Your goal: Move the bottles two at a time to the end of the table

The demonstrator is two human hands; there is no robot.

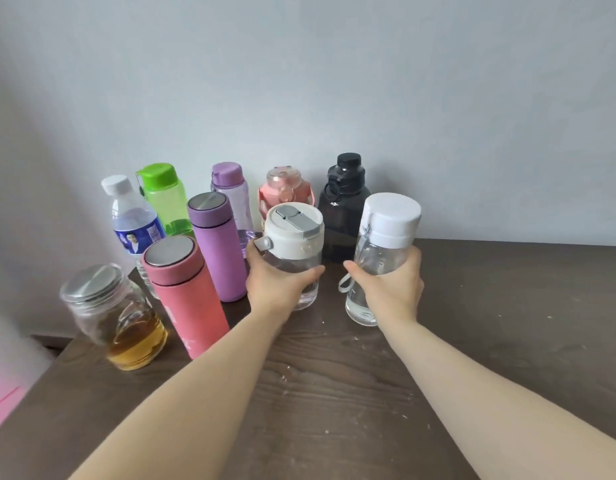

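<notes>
Left hand (277, 285) is wrapped round the cream-lid bottle (294, 244), right hand (391, 289) grips the white-cap bottle (382, 244), both by the cluster at 12 o'clock on the desk (334, 393), black bottle (341, 209) just behind.

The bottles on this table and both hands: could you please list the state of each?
Left hand: gripping cream-lidded clear bottle.
Right hand: gripping white-capped clear bottle, tilted.
Glass jar: lidded, amber liquid at bottom.
Pink flask: capped, standing.
Purple flask: capped, standing.
Black bottle: capped, standing.
</notes>
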